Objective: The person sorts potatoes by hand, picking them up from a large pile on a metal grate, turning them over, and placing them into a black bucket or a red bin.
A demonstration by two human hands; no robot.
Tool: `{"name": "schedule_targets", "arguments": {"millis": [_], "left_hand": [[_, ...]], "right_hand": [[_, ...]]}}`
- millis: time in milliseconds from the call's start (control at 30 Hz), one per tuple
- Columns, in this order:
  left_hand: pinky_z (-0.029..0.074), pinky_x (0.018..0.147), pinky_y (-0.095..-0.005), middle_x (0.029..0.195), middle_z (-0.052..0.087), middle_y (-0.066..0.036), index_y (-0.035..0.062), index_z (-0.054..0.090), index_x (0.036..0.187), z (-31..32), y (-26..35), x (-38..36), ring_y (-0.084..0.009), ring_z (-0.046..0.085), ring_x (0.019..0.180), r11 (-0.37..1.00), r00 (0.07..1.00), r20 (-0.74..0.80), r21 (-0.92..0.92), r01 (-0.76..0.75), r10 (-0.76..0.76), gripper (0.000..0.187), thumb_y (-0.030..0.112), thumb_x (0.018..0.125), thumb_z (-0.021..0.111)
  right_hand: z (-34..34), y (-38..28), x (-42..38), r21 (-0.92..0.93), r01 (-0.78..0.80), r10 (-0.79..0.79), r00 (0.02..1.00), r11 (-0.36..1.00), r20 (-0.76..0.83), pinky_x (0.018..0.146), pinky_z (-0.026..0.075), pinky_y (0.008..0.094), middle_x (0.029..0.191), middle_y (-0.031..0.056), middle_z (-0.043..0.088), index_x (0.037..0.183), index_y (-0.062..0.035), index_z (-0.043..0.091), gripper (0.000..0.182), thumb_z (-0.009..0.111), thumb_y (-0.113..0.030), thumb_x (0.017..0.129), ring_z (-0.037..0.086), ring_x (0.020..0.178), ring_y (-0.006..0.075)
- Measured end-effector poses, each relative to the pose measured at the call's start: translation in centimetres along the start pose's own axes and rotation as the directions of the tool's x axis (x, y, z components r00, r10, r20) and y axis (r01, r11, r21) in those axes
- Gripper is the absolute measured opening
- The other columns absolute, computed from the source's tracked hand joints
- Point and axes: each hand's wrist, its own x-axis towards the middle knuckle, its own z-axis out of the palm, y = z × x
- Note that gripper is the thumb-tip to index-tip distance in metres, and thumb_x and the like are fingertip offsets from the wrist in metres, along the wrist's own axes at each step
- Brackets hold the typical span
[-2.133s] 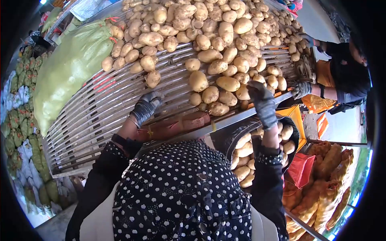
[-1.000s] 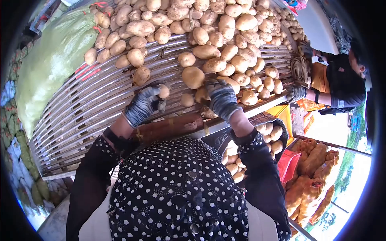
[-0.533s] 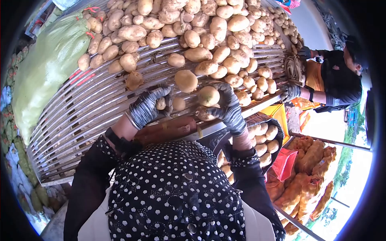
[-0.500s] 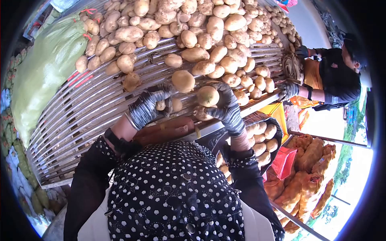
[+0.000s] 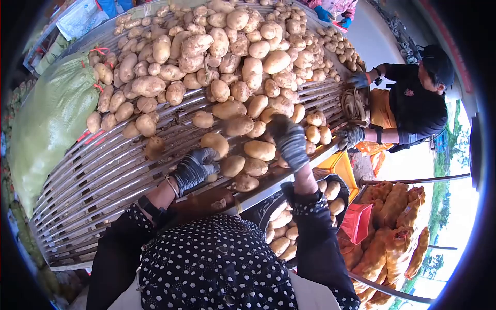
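Note:
Both of my hands wear grey striped gloves over the slatted metal table (image 5: 106,165). My left hand (image 5: 195,166) is open beside a round potato (image 5: 215,144), with its fingers apart near the front edge. Farther right and forward, my right hand (image 5: 288,138) reaches to the potatoes; motion smears its fingers, and what they touch is unclear. Between the hands lie several loose potatoes, among them an oval one (image 5: 260,150). A large heap of potatoes (image 5: 199,45) covers the far side.
A green sack (image 5: 49,124) lies at the left. Below the front edge is a dark container of potatoes (image 5: 281,230). A co-worker (image 5: 421,103) stands at the right, near a yellow crate (image 5: 343,168) and full orange sacks (image 5: 387,248). Another person's gloved hands (image 5: 324,14) show at the top.
The view has shifted. My right hand has let go of the round potato and moved forward to the heap. My left hand has opened, and more potatoes lie between my hands.

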Motion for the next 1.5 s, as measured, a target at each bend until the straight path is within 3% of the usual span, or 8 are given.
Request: {"name": "schedule_targets", "arguments": {"millis": [100,200,267,433,733,867,1133,1500], "left_hand": [[0.051,0.076,-0.0302,0.089,0.067,-0.006,-0.0005,0.063,0.106,0.1,0.0,0.4,-0.0131,0.060,0.081,1.000,0.999,-0.036,-0.014,-0.026,0.025,0.027,0.008,0.082,0.070],[0.052,0.066,-0.0284,0.083,0.065,-0.003,0.0006,0.064,0.103,-0.8,0.0,0.4,-0.0122,0.060,0.071,0.998,0.997,-0.027,-0.013,-0.069,0.069,0.018,0.007,0.086,0.064],[0.050,0.056,-0.0250,0.080,0.064,-0.003,0.0033,0.063,0.099,-1.7,-1.3,0.2,-0.0109,0.059,0.064,0.896,0.971,0.060,-0.376,0.238,-0.233,0.013,0.010,0.088,0.064],[0.048,0.044,-0.0267,0.077,0.062,-0.001,0.0050,0.062,0.098,-4.0,-4.3,-0.3,-0.0129,0.060,0.057,0.659,0.912,-0.064,-0.712,0.243,-0.405,0.011,0.010,0.088,0.063],[0.049,0.043,-0.0256,0.077,0.062,-0.002,0.0038,0.061,0.099,-3.1,-7.9,0.8,-0.0129,0.059,0.056,0.899,0.955,-0.166,-0.407,0.162,-0.247,0.013,0.010,0.088,0.060],[0.047,0.043,-0.0244,0.073,0.060,-0.001,0.0052,0.062,0.096,-3.5,-4.0,0.4,-0.0121,0.058,0.056,0.789,0.915,-0.071,-0.534,0.302,-0.398,0.010,0.010,0.088,0.061],[0.044,0.040,-0.0244,0.071,0.060,-0.001,0.0060,0.062,0.093,-3.4,-3.6,0.6,-0.0108,0.055,0.050,0.796,0.899,-0.118,-0.524,0.304,-0.422,0.010,0.013,0.087,0.063],[0.046,0.053,-0.0242,0.076,0.060,-0.001,0.0049,0.063,0.094,-4.0,-3.7,0.6,-0.0092,0.057,0.065,0.785,0.899,-0.037,-0.505,0.360,-0.436,0.008,0.009,0.086,0.063]], "right_hand": [[-1.5,0.6,4.8,0.018,0.093,-0.090,0.988,0.995,-0.129,0.077,0.053,0.0395,0.090,0.0169,0.068,0.110,-0.0079,0.062,0.034,0.068,-0.027,0.083,0.066,0.084,0.0324],[-0.4,0.1,6.5,-0.343,0.109,-0.025,0.970,0.933,0.240,0.089,0.047,0.0426,0.104,0.0159,0.066,0.133,-0.0148,0.048,0.063,0.072,-0.036,0.079,0.060,0.102,0.0359],[0.2,-0.2,5.9,-0.253,0.248,-0.185,0.951,0.935,0.248,0.091,0.046,0.0452,0.104,0.0144,0.066,0.136,-0.0192,0.044,0.070,0.073,-0.041,0.076,0.059,0.102,0.0375],[-1.0,-3.9,2.7,-0.558,0.429,-0.134,0.860,0.710,0.491,0.087,0.045,0.0483,0.116,0.0141,0.061,0.131,-0.0151,0.049,0.067,0.072,-0.043,0.075,0.057,0.106,0.0357],[-1.9,-2.7,-2.2,-0.213,0.510,-0.313,0.754,0.834,0.578,0.102,0.036,0.0506,0.133,0.0140,0.048,0.130,-0.0110,0.051,0.067,0.073,-0.039,0.073,0.040,0.128,0.0349],[-8.7,1.8,2.3,-0.282,0.138,-0.192,0.966,0.949,-0.173,0.084,0.050,0.0392,0.101,0.0145,0.066,0.112,-0.0086,0.063,0.038,0.072,-0.024,0.078,0.062,0.098,0.0335],[-6.9,9.9,0.3,-0.547,0.118,0.044,0.961,0.828,0.274,0.086,0.051,0.0413,0.103,0.0179,0.067,0.117,-0.0054,0.059,0.052,0.074,-0.032,0.075,0.062,0.099,0.0357],[-8.3,15.0,4.5,-0.399,-0.070,0.159,0.967,0.914,0.197,0.077,0.051,0.0407,0.092,0.0202,0.067,0.117,0.0015,0.054,0.068,0.083,-0.037,0.068,0.066,0.089,0.0346]]}}
